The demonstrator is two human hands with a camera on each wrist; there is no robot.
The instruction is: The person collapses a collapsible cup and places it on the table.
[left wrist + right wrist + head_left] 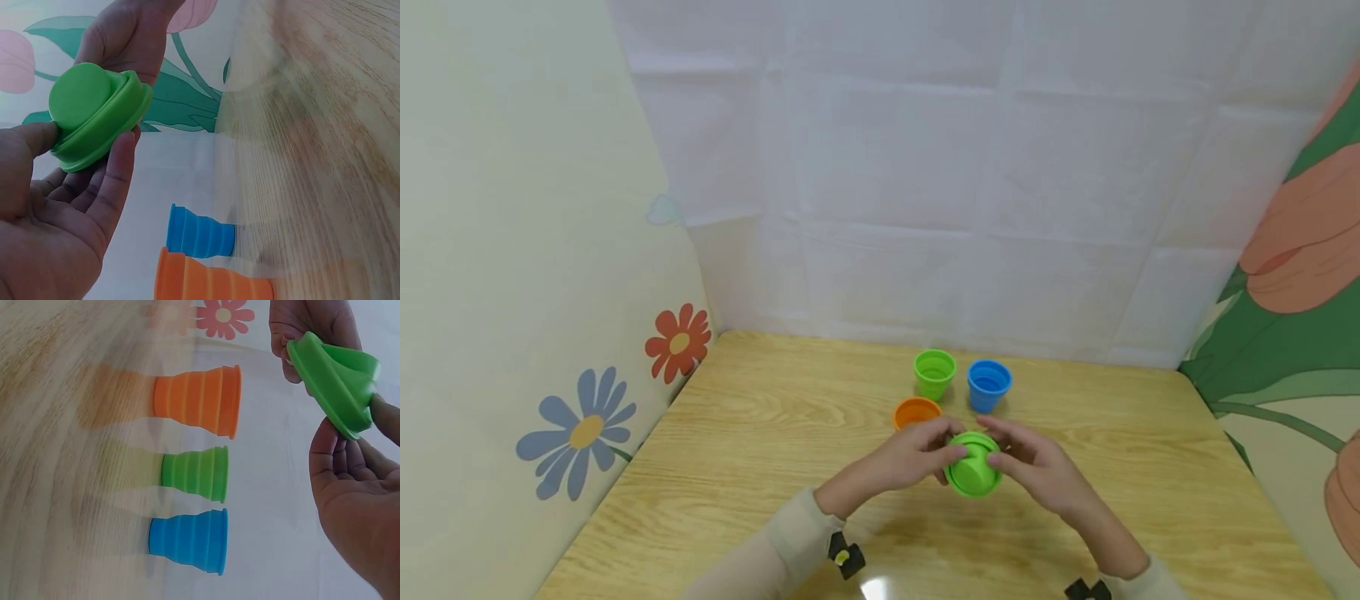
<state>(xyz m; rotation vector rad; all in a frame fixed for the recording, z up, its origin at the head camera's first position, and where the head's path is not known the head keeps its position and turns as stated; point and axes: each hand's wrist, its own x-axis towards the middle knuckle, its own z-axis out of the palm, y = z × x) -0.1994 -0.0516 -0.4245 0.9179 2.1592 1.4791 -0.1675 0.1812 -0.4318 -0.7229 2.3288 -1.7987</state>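
Note:
Both hands hold one green collapsible cup above the table, its base toward the person. It is partly folded, with a dented, skewed wall in both wrist views. My left hand grips its left side, thumb on the base side and fingers at the rim. On the opposite side my right hand grips it the same way, thumb pressing the wall. Just beyond the hands stands an orange cup, partly hidden by the left hand in the head view. Farther back are another green cup and a blue cup, both upright and extended.
The wooden table reaches a white sheet hung at the back. A wall with painted flowers borders the left side, and large painted tulips cover the right.

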